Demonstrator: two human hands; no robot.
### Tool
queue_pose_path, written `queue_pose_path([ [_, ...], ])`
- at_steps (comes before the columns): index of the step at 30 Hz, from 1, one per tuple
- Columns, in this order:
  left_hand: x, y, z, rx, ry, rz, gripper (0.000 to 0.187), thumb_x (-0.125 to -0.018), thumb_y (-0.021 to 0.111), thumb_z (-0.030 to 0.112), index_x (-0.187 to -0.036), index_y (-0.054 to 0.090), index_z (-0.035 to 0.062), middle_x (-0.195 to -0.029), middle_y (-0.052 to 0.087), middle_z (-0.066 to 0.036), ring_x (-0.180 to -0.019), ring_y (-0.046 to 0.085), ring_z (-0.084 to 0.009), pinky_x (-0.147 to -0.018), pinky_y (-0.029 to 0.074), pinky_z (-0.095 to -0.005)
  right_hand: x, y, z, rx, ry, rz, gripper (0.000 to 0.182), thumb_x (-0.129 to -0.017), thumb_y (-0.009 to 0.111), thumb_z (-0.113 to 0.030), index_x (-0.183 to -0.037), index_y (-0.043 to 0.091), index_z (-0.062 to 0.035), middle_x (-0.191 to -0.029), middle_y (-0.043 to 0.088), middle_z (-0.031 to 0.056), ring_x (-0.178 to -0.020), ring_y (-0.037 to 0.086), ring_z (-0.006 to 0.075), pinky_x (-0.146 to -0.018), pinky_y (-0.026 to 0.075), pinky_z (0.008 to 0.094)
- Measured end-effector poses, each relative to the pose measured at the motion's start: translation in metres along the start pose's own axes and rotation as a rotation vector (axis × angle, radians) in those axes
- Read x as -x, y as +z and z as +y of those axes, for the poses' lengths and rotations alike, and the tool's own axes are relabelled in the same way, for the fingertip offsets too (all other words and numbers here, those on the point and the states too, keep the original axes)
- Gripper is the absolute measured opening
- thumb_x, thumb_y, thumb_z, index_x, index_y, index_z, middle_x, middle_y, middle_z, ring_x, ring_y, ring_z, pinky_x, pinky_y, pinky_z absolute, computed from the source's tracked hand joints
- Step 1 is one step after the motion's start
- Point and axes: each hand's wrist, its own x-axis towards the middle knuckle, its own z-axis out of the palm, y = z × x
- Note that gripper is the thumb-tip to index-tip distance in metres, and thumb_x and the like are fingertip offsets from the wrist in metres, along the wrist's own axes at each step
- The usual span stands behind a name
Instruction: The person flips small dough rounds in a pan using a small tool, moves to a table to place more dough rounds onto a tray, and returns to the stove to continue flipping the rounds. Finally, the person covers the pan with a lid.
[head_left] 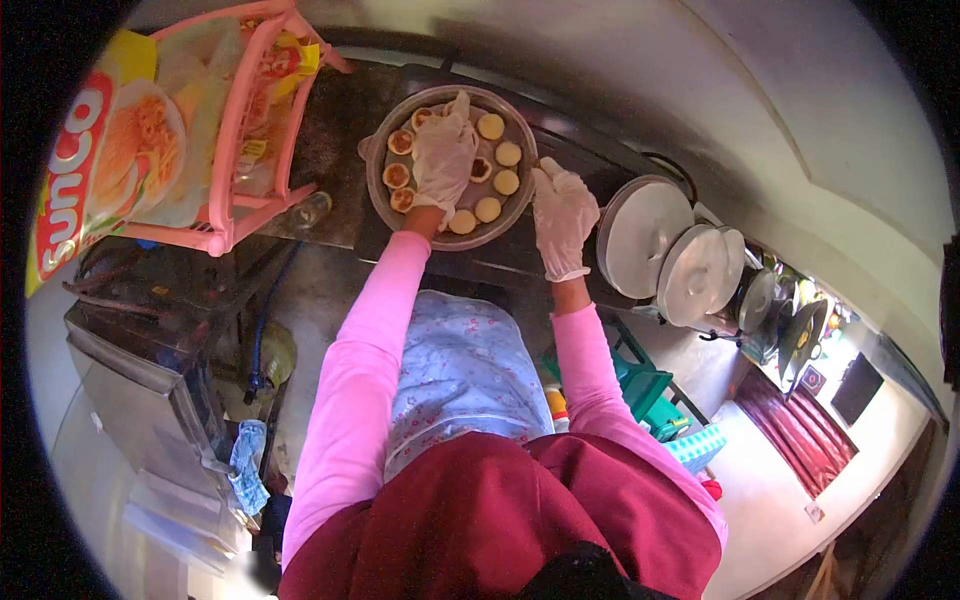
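Pan [378,190]: round, metal, holding small dough rounds [490,126].
Left hand [443,152]: gloved, over pan's middle, fingers spread flat on the rounds; gripping nothing visible.
Right hand [563,218]: gloved, open, touching pan's right rim.
Hidden: rounds beneath left hand.
Lids [640,235]: right of pan.

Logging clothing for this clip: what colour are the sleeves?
Pink, both sleeves; the hands wear white gloves. Head view shows it.
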Motion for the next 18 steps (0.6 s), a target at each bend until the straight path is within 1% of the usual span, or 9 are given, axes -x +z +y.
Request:
queue_pose_path([
  [1, 0.000, 0.006, -0.001, -0.144, 0.039, -0.061, 0.046, -0.094, 0.060, 0.016, -0.139, 0.058, 0.0087, -0.124, 0.067, -0.013, -0.099, 0.063, -0.0344, -0.075, 0.052, -0.0432, 0.003, -0.002, 0.003, 0.030, -0.002, -0.027, 0.023, -0.094, 0.062, -0.025, -0.098, 0.074, -0.0059, -0.085, 0.070, 0.0159, -0.078, 0.069, 0.0324, -0.068, 0.054, 0.0413],
  [4, -0.003, 0.019, -0.002, -0.435, 0.135, -0.129, 0.045, -0.092, 0.059, 0.014, -0.137, 0.060, 0.0076, -0.136, 0.061, -0.011, -0.097, 0.063, -0.0299, -0.070, 0.051, -0.0418, 0.007, 0.005, 0.006, 0.108, 0.051, -0.055, 0.022, -0.093, 0.062, -0.024, -0.099, 0.074, -0.0058, -0.084, 0.070, 0.0146, -0.077, 0.069, 0.0323, -0.067, 0.053, 0.0413],
  [5, -0.003, 0.023, -0.001, -0.506, 0.137, -0.145, 0.047, -0.091, 0.059, 0.014, -0.138, 0.058, 0.0072, -0.136, 0.060, -0.011, -0.096, 0.063, -0.0290, -0.068, 0.051, -0.0415, 0.007, 0.008, 0.008, 0.165, -0.027, -0.028, 0.023, -0.094, 0.061, -0.024, -0.101, 0.073, -0.0070, -0.084, 0.070, 0.0136, -0.076, 0.069, 0.0317, -0.066, 0.053, 0.0415],
  [7, -0.005, 0.025, 0.004, -0.649, 0.140, -0.177, 0.051, -0.089, 0.060, 0.013, -0.140, 0.056, 0.0063, -0.138, 0.058, -0.011, -0.096, 0.062, -0.0270, -0.064, 0.049, -0.0411, 0.006, 0.008, 0.003, 0.130, 0.062, -0.085, 0.023, -0.091, 0.066, -0.023, -0.104, 0.075, -0.0056, -0.090, 0.072, 0.0152, -0.081, 0.071, 0.0301, -0.072, 0.054, 0.0382],
  [9, -0.004, 0.021, 0.003, -0.742, 0.241, -0.141, 0.056, -0.088, 0.060, 0.014, -0.143, 0.052, 0.0064, -0.127, 0.063, -0.011, -0.095, 0.063, -0.0257, -0.063, 0.048, -0.0406, -0.004, 0.004, -0.006, 0.216, 0.068, -0.198, 0.021, -0.089, 0.070, -0.018, -0.104, 0.076, -0.0042, -0.090, 0.074, 0.0152, -0.080, 0.071, 0.0285, -0.074, 0.054, 0.0351],
  [12, 0.004, 0.021, 0.005, -0.630, 0.232, -0.064, 0.059, -0.087, 0.062, 0.015, -0.145, 0.049, 0.0066, -0.110, 0.067, -0.010, -0.091, 0.064, -0.0252, -0.061, 0.047, -0.0407, 0.000, 0.024, 0.015, -0.017, 0.152, -0.059, 0.021, -0.088, 0.071, -0.015, -0.105, 0.076, -0.0033, -0.090, 0.074, 0.0145, -0.079, 0.071, 0.0252, -0.073, 0.053, 0.0334],
  [13, 0.004, 0.022, 0.006, -0.553, 0.201, -0.031, 0.060, -0.087, 0.062, 0.015, -0.145, 0.049, 0.0067, -0.104, 0.069, -0.009, -0.089, 0.065, -0.0253, -0.061, 0.047, -0.0409, -0.001, 0.029, 0.021, -0.208, 0.278, -0.093, 0.022, -0.088, 0.071, -0.015, -0.106, 0.076, -0.0032, -0.092, 0.074, 0.0146, -0.081, 0.071, 0.0241, -0.074, 0.053, 0.0336],
  [15, 0.004, 0.022, 0.007, -0.533, 0.136, -0.093, 0.059, -0.086, 0.063, 0.015, -0.143, 0.051, 0.0067, -0.098, 0.069, -0.010, -0.085, 0.066, -0.0258, -0.062, 0.048, -0.0398, -0.003, 0.032, 0.031, -0.589, 0.527, -0.161, 0.023, -0.088, 0.072, -0.015, -0.107, 0.076, -0.0030, -0.095, 0.075, 0.0148, -0.083, 0.071, 0.0220, -0.075, 0.053, 0.0338],
  [18, 0.002, 0.021, 0.018, -0.485, 0.083, -0.117, 0.058, -0.085, 0.063, 0.014, -0.142, 0.052, 0.0065, -0.093, 0.070, -0.012, -0.083, 0.066, -0.0265, -0.066, 0.050, -0.0383, -0.002, 0.031, 0.033, -0.497, 0.405, -0.178, 0.024, -0.088, 0.071, -0.016, -0.108, 0.076, -0.0036, -0.100, 0.075, 0.0134, -0.086, 0.070, 0.0184, -0.076, 0.053, 0.0329],
])
